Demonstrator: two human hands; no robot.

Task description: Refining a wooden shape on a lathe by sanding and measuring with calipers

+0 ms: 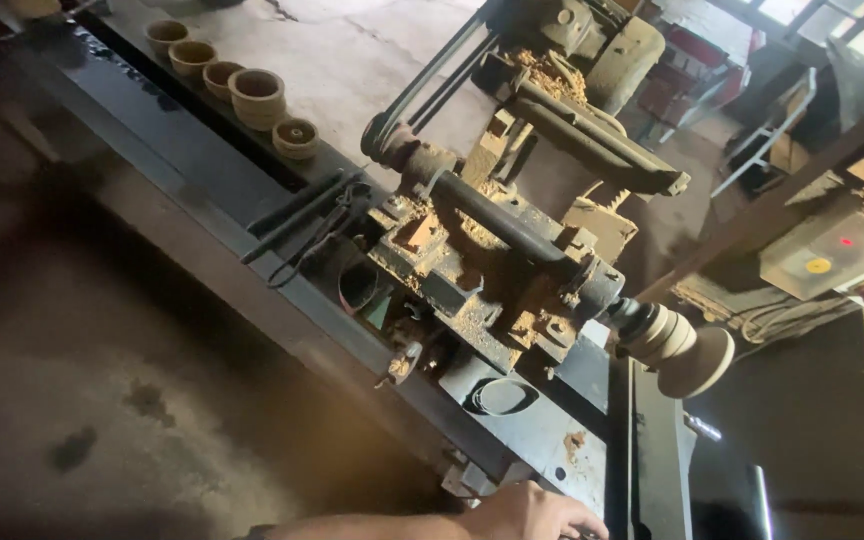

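My left hand (534,516) shows at the bottom edge, forearm coming in from the left. It rests on the near end of a dark metal lathe bed (552,440), and the frame cuts off its fingers. A pale turned wooden piece (679,347), ribbed with a wide disc end, is mounted on the lathe just right of the carriage (472,270). The carriage is covered in wood shavings. My right hand is out of sight.
Several turned wooden cups (257,97) stand in a row on the far rail at top left. Dark metal rods (302,212) lie on the bed. A drive belt (432,75) runs up to the machine's top. A control box (832,255) with coloured buttons sits at right.
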